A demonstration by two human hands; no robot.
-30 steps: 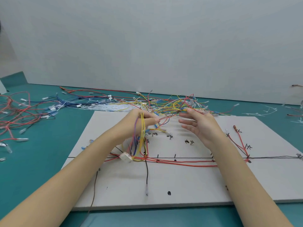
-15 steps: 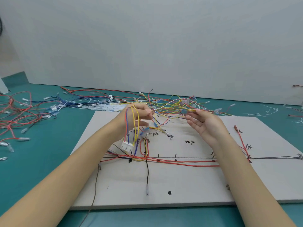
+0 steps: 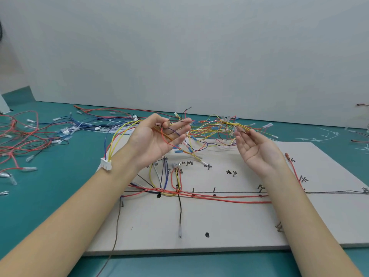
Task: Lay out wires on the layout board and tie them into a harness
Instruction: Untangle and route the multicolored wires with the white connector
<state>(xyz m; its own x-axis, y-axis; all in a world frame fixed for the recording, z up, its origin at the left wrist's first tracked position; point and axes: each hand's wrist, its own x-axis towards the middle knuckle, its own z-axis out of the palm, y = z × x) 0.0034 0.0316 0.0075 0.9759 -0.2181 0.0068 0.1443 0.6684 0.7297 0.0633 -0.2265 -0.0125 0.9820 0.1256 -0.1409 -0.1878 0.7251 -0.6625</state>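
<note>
My left hand (image 3: 157, 138) is raised palm up over the board's far left. Its thumb and forefinger pinch a bunch of thin wires (image 3: 199, 134). Yellow and blue strands loop over the back of that hand and hang down to a white connector (image 3: 105, 163) beside my wrist. The bunch runs right to my right hand (image 3: 257, 148), also palm up with relaxed fingers, whose fingertips touch the yellow strands (image 3: 235, 124). Below both hands lies the white layout board (image 3: 219, 226). On it, red wires (image 3: 219, 198) follow a drawn line, and a black wire (image 3: 180, 212) hangs toward me.
A tangled heap of loose wires (image 3: 211, 121) lies along the board's far edge. More red wires (image 3: 18, 136) and blue wires (image 3: 65, 126) with clear terminals are spread on the teal table (image 3: 50, 196) at the left. A grey wall stands behind.
Both hands rose and turned palm up. My left hand lifted the wire bunch, and the white connector came up off the board to hang beside my wrist.
</note>
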